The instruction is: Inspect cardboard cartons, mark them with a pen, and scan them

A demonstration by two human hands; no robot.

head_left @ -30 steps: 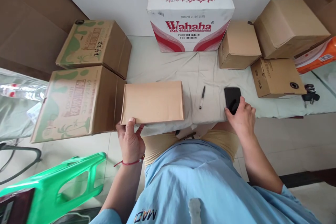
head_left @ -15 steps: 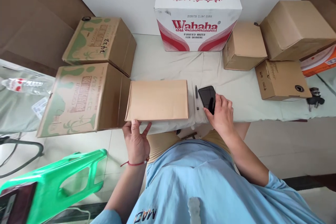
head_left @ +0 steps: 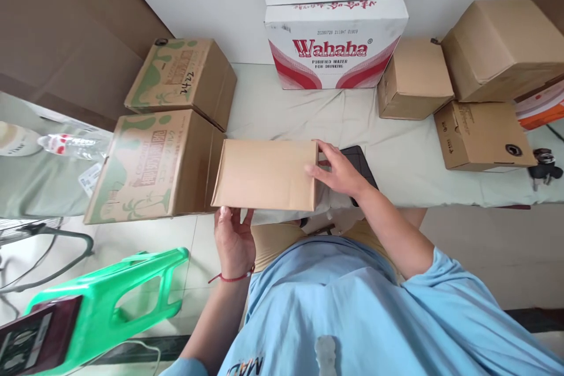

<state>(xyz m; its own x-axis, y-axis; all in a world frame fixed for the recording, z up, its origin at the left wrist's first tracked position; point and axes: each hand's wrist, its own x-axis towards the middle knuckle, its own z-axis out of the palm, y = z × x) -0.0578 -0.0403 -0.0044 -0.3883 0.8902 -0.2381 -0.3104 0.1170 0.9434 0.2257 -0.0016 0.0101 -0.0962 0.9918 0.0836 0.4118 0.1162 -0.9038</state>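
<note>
A plain brown cardboard box (head_left: 267,176) lies near the front edge of the cloth-covered table, its top closed. My left hand (head_left: 234,241) grips it at the near left corner, thumb against the front edge and fingers partly hidden below. At the box's right end is my right hand (head_left: 337,171), thumb on the top and fingers round the far right corner. Just behind that hand, a black phone (head_left: 362,163) rests on the cloth, partly covered by the hand and wrist. The pen is hidden from sight.
Two printed cartons (head_left: 145,170) stand against the box's left. A Wahaba-style white water carton labelled Wahaha (head_left: 337,50) is at the back. Several brown boxes (head_left: 414,79) and keys (head_left: 545,167) are on the right. A green stool (head_left: 101,299) stands at lower left.
My right hand has left the phone and moved left onto the box's right end. My left hand stays at the near left corner. The view has shifted slightly.
</note>
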